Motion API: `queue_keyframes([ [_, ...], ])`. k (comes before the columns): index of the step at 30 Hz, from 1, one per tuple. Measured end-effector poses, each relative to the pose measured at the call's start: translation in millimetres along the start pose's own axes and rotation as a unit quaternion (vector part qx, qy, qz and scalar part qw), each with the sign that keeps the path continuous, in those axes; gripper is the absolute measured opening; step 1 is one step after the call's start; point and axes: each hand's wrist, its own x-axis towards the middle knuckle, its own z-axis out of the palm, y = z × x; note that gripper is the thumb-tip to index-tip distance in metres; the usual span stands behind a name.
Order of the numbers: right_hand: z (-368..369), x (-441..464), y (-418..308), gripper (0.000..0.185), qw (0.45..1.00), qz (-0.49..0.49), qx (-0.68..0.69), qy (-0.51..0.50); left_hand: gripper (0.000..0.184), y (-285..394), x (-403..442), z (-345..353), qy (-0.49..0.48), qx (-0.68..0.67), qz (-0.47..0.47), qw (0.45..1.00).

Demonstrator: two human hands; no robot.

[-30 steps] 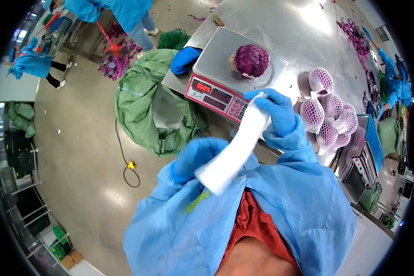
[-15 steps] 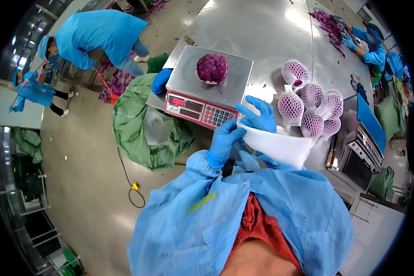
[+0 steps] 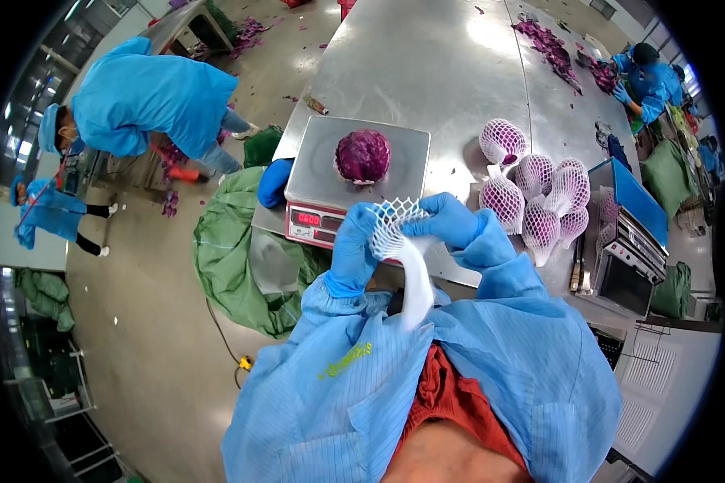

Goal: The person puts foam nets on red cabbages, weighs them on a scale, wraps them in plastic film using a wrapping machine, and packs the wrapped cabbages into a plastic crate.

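Note:
Between my two gloved hands a white foam net sleeve (image 3: 400,229) is stretched open at its upper end, its narrow tail hanging toward my lap. My left hand (image 3: 354,248) is closed on the sleeve's left rim, and my right hand (image 3: 449,220) pinches the rim on the other side. Just beyond them a bare red cabbage (image 3: 362,156) sits on the steel pan of a digital scale (image 3: 312,219) with a lit red display. My hands partly cover the scale's keypad. To the right lie several net-wrapped red cabbages (image 3: 540,191) in a cluster.
A sealing machine (image 3: 632,241) stands at the right table edge, with a knife (image 3: 577,272) beside it. A green sack (image 3: 225,241) lies left of the scale, near a blue object (image 3: 275,183). Co-workers in blue (image 3: 149,97) bend at left and work at far right (image 3: 652,84) among purple leaves.
The sleeve, earlier lying flat and sideways, now has its netting spread open between both hands and hangs downward. My right hand has closed on its rim. The view has shifted slightly.

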Motion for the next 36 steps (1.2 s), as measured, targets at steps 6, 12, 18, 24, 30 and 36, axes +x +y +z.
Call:
queue_keyframes([
  [6, 16.2, 52.4, -29.7, 0.020, 0.969, -0.145, -0.095, 0.177, 0.031, 8.7, 33.9, -71.1, -0.091, 0.369, 0.059, 0.923],
  [12, 19.2, 71.8, -41.7, 0.039, 0.941, 0.145, 0.290, 0.099, 0.037, 72.7, 56.2, -60.0, -0.064, -0.177, -0.052, 0.981],
  [18, -10.3, 123.3, -49.3, 0.041, 0.931, -0.017, -0.241, 0.272, 0.023, 75.9, 116.3, -87.3, 0.104, 0.200, 0.058, 0.973],
  [24, -38.8, 182.9, -40.3, 0.048, 0.880, 0.118, -0.369, 0.275, 0.035, 75.5, 201.9, -152.1, 0.115, 0.489, 0.040, 0.864],
  [30, -48.1, 195.2, 50.7, 0.055, 0.910, 0.225, -0.248, 0.245, 0.052, 60.1, 212.0, -122.8, 0.141, 0.666, 0.001, 0.732],
  [36, 21.2, 136.5, 80.1, 0.037, 0.884, -0.023, 0.024, 0.467, 0.036, 16.1, 165.9, -133.4, 0.124, 0.483, 0.151, 0.854],
])
